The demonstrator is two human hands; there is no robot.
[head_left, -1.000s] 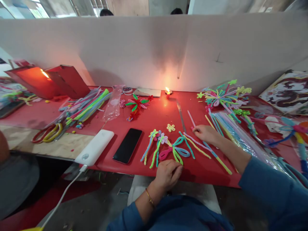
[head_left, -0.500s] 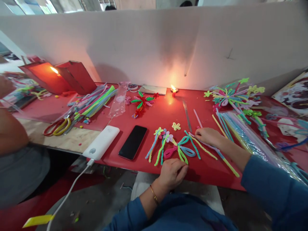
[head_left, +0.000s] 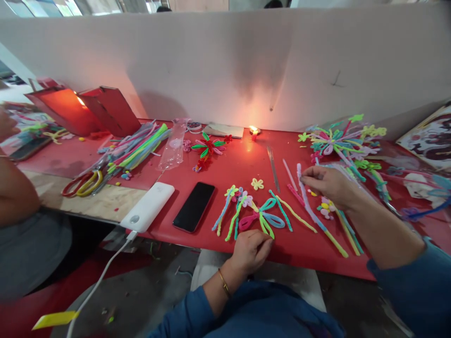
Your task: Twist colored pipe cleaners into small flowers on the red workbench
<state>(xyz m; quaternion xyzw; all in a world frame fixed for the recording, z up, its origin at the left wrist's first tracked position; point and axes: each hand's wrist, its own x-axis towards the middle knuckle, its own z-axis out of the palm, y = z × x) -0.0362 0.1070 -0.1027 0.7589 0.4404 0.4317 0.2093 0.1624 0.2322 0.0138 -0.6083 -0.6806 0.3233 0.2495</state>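
My left hand point(head_left: 252, 249) rests at the table's front edge, its fingers closed at the green loop of a pipe cleaner flower point(head_left: 261, 217) with pink, teal and blue loops. Further right, my right hand point(head_left: 326, 185) pinches a long pipe cleaner point(head_left: 310, 206) near its upper end; it is lilac above and yellow below. Beside the flower lie short pipe cleaner stems with small blossoms point(head_left: 243, 199), and a loose pale yellow blossom point(head_left: 257, 184) sits just behind. Small pink and yellow blossoms point(head_left: 326, 207) show under my right wrist.
A lit candle point(head_left: 254, 134) burns at the back by the white partition point(head_left: 197, 70). A phone point(head_left: 194, 206) and a white power bank point(head_left: 148, 208) with a cable lie left. Scissors point(head_left: 82, 183), pipe cleaner bundles point(head_left: 141, 145) and another person's arm point(head_left: 16, 188) are farther left.
My right hand has moved right and back, and the lilac pipe cleaner's upper end has swung away from me. Blossoms now show beneath my right wrist. My left hand has stayed put.
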